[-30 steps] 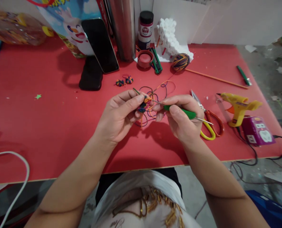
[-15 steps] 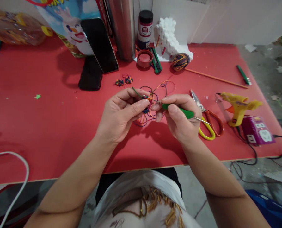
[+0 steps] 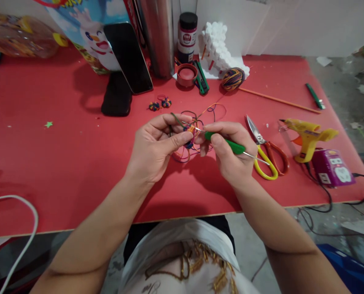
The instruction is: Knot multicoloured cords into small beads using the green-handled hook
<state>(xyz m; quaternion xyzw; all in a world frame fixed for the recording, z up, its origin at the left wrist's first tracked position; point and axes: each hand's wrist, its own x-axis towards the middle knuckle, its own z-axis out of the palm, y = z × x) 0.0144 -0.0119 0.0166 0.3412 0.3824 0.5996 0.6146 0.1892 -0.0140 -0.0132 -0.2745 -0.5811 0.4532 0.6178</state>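
Observation:
Between thumb and fingers, my left hand (image 3: 157, 149) pinches a small multicoloured knotted cord piece (image 3: 189, 134), partly hidden by the thumb. My right hand (image 3: 235, 149) is closed round the green handle of a crochet hook (image 3: 235, 147), with metal shafts showing at both ends. Its thin left tip meets the cord piece. Loose purple and orange cords (image 3: 185, 156) trail under and behind my fingers. One strand runs back toward a wound ball of multicoloured cord (image 3: 232, 79). Two small finished-looking knotted pieces (image 3: 160, 104) lie on the table beyond my left hand.
Open scissors (image 3: 269, 157) lie right of my right hand, near a yellow glue gun (image 3: 310, 136) and a purple power box (image 3: 333, 168). A phone (image 3: 128, 57), steel flask (image 3: 159, 38), jar (image 3: 187, 38) and green cutter (image 3: 201, 77) stand or lie at the back of the red table (image 3: 78, 171).
My right hand and the hook have shifted slightly left, toward my left hand. More of the cord piece shows beside my left thumb. The surrounding objects stay put.

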